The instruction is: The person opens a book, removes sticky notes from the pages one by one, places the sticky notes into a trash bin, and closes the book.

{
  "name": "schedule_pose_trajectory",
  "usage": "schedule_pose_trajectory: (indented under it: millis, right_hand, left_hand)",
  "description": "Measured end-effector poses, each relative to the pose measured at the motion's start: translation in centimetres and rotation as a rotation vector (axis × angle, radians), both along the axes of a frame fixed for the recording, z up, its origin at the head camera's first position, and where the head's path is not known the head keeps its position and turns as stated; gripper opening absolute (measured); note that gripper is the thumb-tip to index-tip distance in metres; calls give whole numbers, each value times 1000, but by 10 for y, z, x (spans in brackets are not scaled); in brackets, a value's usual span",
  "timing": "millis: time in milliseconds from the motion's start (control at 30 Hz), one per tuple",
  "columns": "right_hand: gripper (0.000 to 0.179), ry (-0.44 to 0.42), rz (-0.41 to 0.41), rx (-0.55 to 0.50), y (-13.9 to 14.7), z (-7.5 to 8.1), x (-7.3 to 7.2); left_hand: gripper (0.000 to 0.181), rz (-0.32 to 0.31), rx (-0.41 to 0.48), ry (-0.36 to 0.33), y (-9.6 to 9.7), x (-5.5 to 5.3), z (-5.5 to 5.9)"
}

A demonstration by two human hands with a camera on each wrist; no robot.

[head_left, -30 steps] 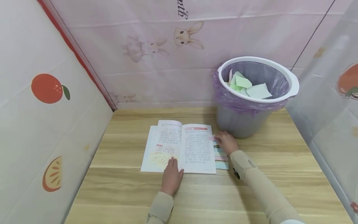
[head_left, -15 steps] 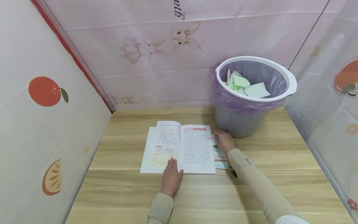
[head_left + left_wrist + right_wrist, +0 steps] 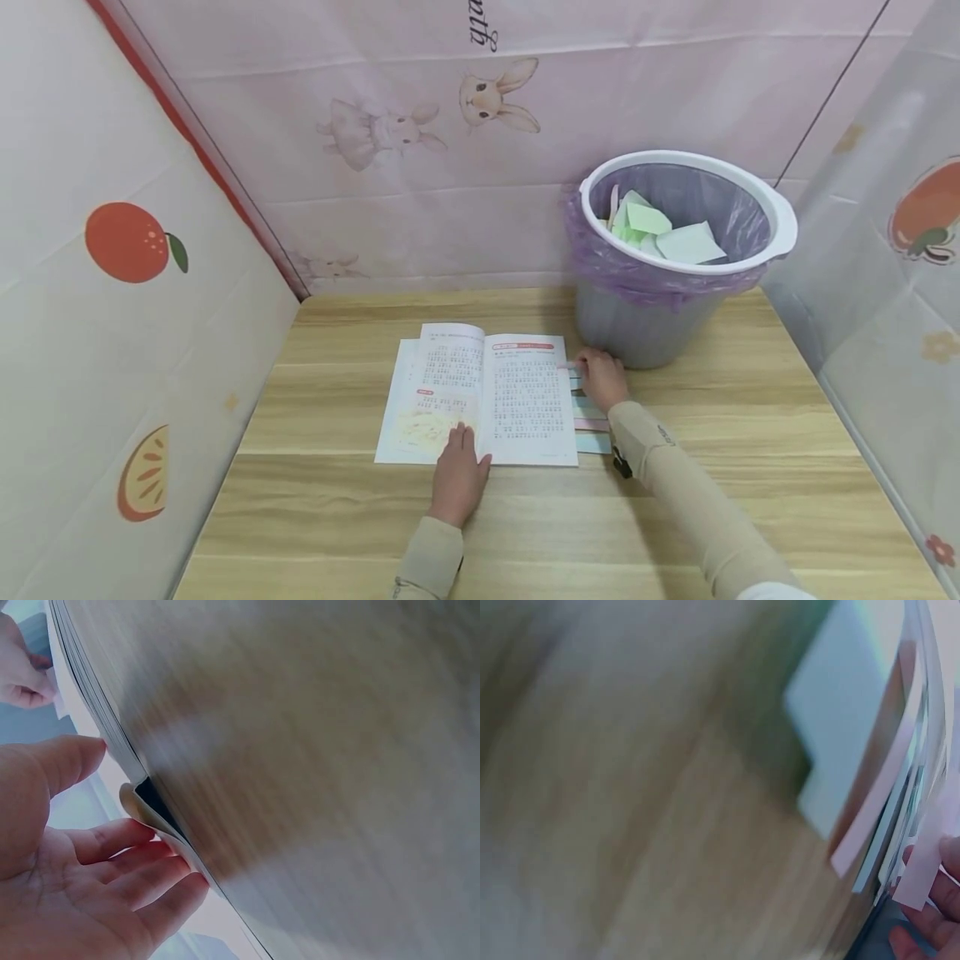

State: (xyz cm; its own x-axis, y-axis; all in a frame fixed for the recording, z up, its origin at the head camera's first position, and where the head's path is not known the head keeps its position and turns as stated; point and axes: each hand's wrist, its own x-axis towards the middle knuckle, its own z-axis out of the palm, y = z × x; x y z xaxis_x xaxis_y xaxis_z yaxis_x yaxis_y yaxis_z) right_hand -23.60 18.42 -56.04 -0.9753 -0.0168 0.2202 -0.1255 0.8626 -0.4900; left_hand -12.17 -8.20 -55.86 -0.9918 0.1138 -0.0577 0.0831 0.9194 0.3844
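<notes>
An open book (image 3: 525, 400) with printed pages lies on the wooden table. My left hand (image 3: 457, 479) rests on its lower middle near the spine, fingers extended over the left page. In the left wrist view, that hand's fingers (image 3: 161, 889) lie along the book's edge. At the right page's outer edge, my right hand (image 3: 603, 382) pinches a pink sticky note (image 3: 930, 859) between thumb and fingers. Several other paper tabs, among them a blue one (image 3: 594, 442) and a pink one (image 3: 885, 795), stick out below it from the same side.
A grey bin (image 3: 637, 321) with a white rim and purple liner stands just behind my right hand. Inside it lie green and pale paper pieces (image 3: 688, 243). Printed cloth walls (image 3: 420, 217) enclose the table (image 3: 322, 517) at the back and sides.
My right hand keeps its grip on the pink sticky note at the page edge, with only slight movement. The left hand and book stay in place; the head view shifted a little.
</notes>
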Motion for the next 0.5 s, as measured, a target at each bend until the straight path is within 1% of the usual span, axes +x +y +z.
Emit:
schedule_pose_trajectory:
  millis: [100,167,233,300,333,400,433,500]
  right_hand:
    - [11,-9,-38,-39,2,-1,3]
    - [13,1,-62,-79,2,0,7]
    - [14,26,-81,-128,2,4,14]
    - [13,69,-79,-171,-1,12,25]
    - [12,99,-73,-183,-2,20,31]
    - [11,189,-42,-195,-6,42,45]
    - [10,255,-17,-199,-7,56,51]
    - [10,422,37,-198,-6,89,59]
  left_hand:
    - [59,-3,19,-11,1,1,0]
    - [59,-3,32,-24,2,1,0]
    - [59,-4,45,-27,3,3,1]
    - [58,-4,46,-23,4,3,2]
    - [58,-5,44,-13,3,4,3]
    - [57,-5,48,17,2,4,4]
    - [57,-4,49,32,1,4,5]
    - [56,-2,55,49,-1,3,6]
